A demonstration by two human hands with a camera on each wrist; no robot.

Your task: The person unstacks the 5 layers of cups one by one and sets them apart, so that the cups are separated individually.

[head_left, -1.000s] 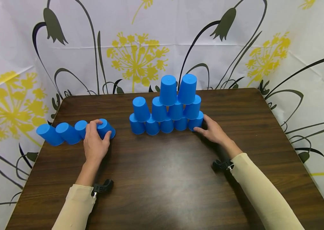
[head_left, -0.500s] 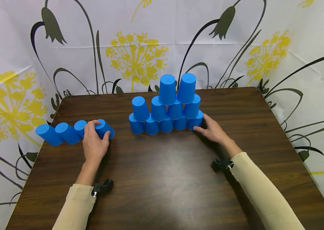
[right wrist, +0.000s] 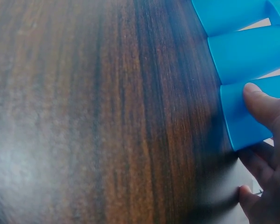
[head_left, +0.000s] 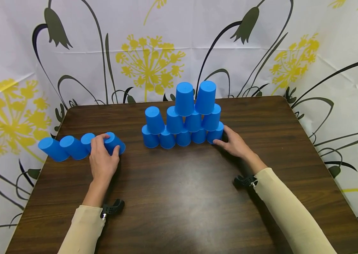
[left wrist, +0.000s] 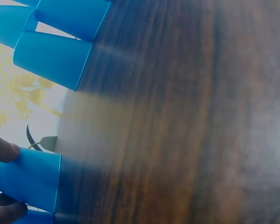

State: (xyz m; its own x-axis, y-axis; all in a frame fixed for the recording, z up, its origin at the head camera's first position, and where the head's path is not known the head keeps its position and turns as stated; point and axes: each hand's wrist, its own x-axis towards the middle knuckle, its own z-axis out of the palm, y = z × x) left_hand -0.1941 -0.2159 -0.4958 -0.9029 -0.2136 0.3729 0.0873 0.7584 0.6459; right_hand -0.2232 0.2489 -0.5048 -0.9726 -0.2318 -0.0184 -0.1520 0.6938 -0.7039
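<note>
Upside-down blue plastic cups stand in a stepped pyramid (head_left: 183,138) of three tiers, two cups on the top tier. At its lower right end my right hand (head_left: 237,145) holds the end bottom cup (head_left: 215,136); in the right wrist view the thumb lies on the front of this cup (right wrist: 240,116) and the fingers are round its side. To the left, my left hand (head_left: 103,160) grips the rightmost cup (head_left: 115,143) of a short row, thumb on its right side. The left wrist view shows that cup (left wrist: 32,179) between thumb and fingers, its rim towards the tabletop.
Several more upside-down blue cups (head_left: 75,147) stand in the row left of my left hand, near the left edge of the dark wooden table (head_left: 179,204). A flower-patterned cloth (head_left: 172,46) hangs behind the table's back edge, close behind the pyramid.
The view has shifted very slightly. Both hands stay at their cups, and the pyramid and the row stand as before.
</note>
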